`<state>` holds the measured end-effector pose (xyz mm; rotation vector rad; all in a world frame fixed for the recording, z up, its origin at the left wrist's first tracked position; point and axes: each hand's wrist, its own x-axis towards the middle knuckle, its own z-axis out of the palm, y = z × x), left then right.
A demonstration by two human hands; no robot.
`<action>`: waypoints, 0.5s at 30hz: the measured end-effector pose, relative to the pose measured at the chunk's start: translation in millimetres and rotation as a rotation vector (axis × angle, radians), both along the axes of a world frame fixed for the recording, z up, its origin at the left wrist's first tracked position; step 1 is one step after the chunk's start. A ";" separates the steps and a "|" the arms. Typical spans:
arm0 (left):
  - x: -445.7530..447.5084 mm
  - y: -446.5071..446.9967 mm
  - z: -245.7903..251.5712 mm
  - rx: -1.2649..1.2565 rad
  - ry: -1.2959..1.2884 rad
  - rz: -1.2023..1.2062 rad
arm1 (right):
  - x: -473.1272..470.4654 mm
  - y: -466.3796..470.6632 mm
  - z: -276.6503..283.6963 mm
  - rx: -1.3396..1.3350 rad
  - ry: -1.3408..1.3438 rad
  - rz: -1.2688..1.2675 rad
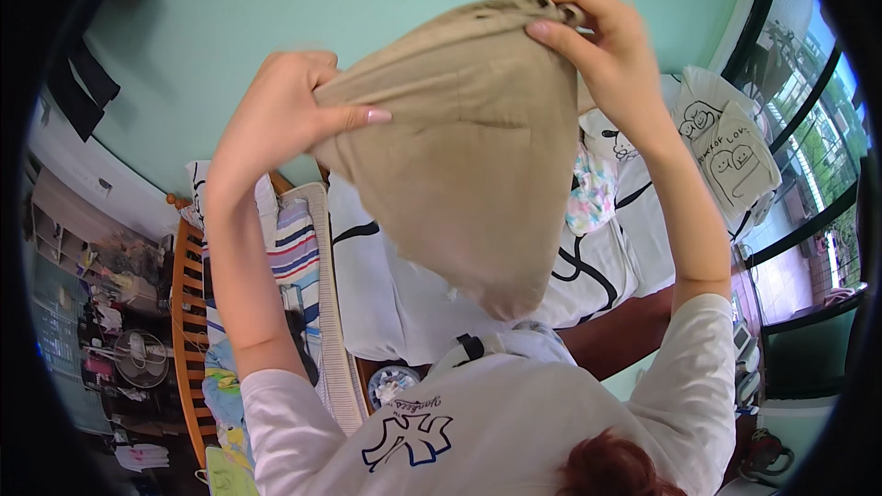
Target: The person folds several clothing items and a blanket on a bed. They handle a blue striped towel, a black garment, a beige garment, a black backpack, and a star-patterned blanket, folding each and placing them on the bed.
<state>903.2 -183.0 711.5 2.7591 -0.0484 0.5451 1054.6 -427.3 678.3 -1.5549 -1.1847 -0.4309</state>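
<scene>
A khaki cloth garment point(468, 172) with a pocket slit hangs in front of me, raised between both hands; it looks like trousers or shorts. On its left edge, my left hand point(289, 110) pinches the fabric, thumb lying flat on the near side. My right hand point(599, 48) grips the gathered top right corner, which looks like the waistband. From there the cloth narrows downward to a rounded lower end above the bed. Part of the bed behind is hidden by it.
Below lies a bed with a white, black-lined sheet point(386, 289), a pastel cloth point(591, 193) and printed pillows point(737, 158). At left stands a wooden-railed bed point(189, 331) with striped bedding point(296, 241). A small bin point(393, 386) sits between. Windows point(806, 117) line the right.
</scene>
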 end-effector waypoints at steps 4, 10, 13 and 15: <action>-23.4 -11.7 23.9 -0.135 -0.002 -0.086 | -9.4 -22.7 5.7 0.055 0.146 0.076; -30.5 -0.2 40.4 -0.602 -0.114 -0.808 | -26.7 -36.7 48.1 0.148 0.359 0.381; -21.0 29.4 36.4 -0.872 -0.113 -1.113 | -15.5 -6.7 64.4 0.279 0.428 0.417; -12.9 51.8 29.5 -1.049 -0.149 -0.993 | -8.2 33.9 44.2 0.475 0.296 0.261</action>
